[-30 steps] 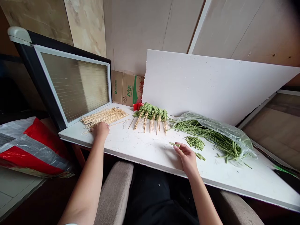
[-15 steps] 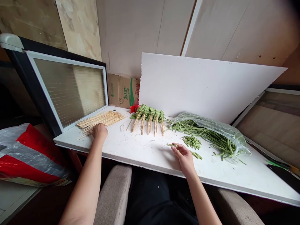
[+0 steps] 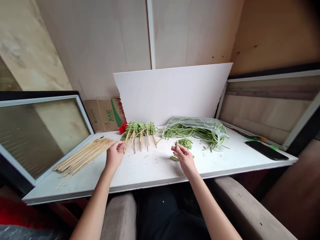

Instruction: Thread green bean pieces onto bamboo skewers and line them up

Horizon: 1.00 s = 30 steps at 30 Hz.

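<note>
My left hand [image 3: 115,154] is closed in a pinch above the table, between the pile of bamboo skewers [image 3: 83,156] and the skewered green beans [image 3: 140,128]. Whatever its fingers hold is too thin or hidden to make out. My right hand [image 3: 184,158] pinches a short piece of green bean [image 3: 177,144] between thumb and fingers, held up off the table. Behind that hand lies a small heap of cut bean pieces [image 3: 185,143]. A few longer cut pieces [image 3: 174,158] lie just left of it, partly hidden.
Long green beans [image 3: 185,130] spill from a clear plastic bag [image 3: 207,122] at the back of the white table [image 3: 145,170]. A white board [image 3: 172,93] leans behind. A cardboard box [image 3: 103,115] stands back left, and a black phone [image 3: 266,150] lies at right.
My left hand has left the skewer pile and moved right, closer to the skewered beans. My right hand has turned the bean piece more upright. The view has swung right.
</note>
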Each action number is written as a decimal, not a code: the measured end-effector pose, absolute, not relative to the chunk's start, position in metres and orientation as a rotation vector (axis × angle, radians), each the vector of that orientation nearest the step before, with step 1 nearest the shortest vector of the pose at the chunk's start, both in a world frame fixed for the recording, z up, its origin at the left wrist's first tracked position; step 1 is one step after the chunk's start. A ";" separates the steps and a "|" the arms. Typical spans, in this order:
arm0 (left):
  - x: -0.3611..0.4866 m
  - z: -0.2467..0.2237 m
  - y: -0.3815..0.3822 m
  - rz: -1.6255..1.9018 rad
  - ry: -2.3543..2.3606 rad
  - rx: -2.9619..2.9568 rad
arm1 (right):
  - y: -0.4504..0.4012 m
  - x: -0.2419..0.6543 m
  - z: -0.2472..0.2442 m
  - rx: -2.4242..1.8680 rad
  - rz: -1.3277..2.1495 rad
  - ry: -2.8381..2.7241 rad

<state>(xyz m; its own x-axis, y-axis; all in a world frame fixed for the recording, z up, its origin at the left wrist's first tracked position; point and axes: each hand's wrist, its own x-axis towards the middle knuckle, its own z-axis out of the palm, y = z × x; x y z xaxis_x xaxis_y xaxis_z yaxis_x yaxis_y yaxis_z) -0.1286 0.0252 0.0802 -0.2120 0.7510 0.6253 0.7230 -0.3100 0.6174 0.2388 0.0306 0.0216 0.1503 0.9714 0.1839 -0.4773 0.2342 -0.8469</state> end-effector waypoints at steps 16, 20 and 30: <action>-0.055 -0.004 -0.020 1.288 1.609 1.991 | 0.038 0.272 0.010 -0.741 1.237 -0.833; -0.056 -0.006 -0.017 1.292 1.609 1.985 | 0.040 0.273 0.009 -0.781 1.232 -0.815; -0.053 -0.003 -0.021 1.255 1.589 1.998 | 0.039 0.271 0.010 -0.813 1.235 -0.793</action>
